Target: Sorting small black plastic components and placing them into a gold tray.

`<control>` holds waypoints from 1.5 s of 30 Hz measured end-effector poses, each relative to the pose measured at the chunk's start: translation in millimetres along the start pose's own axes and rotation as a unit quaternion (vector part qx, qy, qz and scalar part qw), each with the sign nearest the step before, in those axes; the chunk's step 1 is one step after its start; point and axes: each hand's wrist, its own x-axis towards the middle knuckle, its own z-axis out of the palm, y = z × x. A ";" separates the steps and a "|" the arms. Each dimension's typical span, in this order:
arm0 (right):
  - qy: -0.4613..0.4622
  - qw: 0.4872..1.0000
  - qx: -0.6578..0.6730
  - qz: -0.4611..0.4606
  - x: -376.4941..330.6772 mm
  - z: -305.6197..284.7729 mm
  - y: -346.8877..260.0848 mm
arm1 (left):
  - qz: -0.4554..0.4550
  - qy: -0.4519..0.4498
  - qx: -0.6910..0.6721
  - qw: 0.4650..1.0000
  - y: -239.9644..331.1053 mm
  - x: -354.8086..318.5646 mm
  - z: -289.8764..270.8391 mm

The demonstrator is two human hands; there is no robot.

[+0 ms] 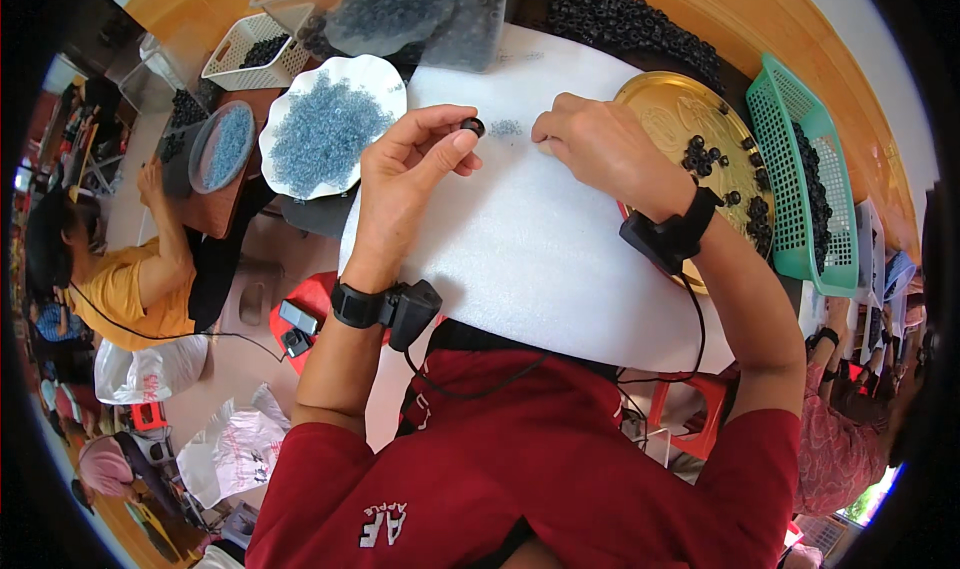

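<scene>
My left hand pinches a small black ring-shaped part between thumb and fingertips, above a white foam sheet. Just right of it, a small pile of clear bluish bits lies on the sheet. On the other side of that pile is my right hand, its fingers curled and pressed together close to the sheet. Whatever those fingertips may hold is too small or hidden to make out. Under and beside the right wrist, a round gold tray carries several black parts.
A white scalloped plate heaped with bluish bits stands left. Behind are a clear plastic bin and a heap of black parts. A green basket stands right, a white basket far left. A person in yellow sits left.
</scene>
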 end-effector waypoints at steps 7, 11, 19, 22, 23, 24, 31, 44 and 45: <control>0.001 0.990 -0.087 -0.109 0.0 -4.2 -8.2 | -0.004 -0.026 0.002 1.000 7.5 2.6 10.3; 0.014 0.991 -0.095 -0.096 -3.1 -2.3 -11.8 | -0.013 -0.037 -0.008 0.999 9.8 1.2 18.5; 0.132 0.975 0.174 -0.049 -19.8 -22.5 -4.9 | -0.067 -0.095 -0.121 0.986 13.1 1.6 36.7; 0.050 0.894 0.420 0.145 -37.3 -52.9 -13.1 | -0.073 -0.127 -0.102 0.984 15.3 2.9 45.5; 0.052 0.894 0.420 0.148 -40.9 -57.3 -13.2 | -0.075 -0.131 -0.102 0.983 14.8 4.0 49.7; 0.065 0.871 0.466 0.142 -45.7 -62.8 -14.0 | -0.070 -0.141 -0.092 0.983 15.1 4.7 55.0; 0.078 0.830 0.533 0.147 -70.5 -77.1 -1.3 | -0.037 -0.192 -0.047 0.980 18.7 14.7 89.8; 0.077 0.755 0.616 0.209 -107.3 -82.1 44.4 | -0.116 -0.314 -0.179 0.925 13.3 47.1 140.1; 0.109 0.765 0.591 0.230 -110.7 -84.6 45.3 | -0.135 -0.322 -0.191 0.917 10.7 49.3 141.9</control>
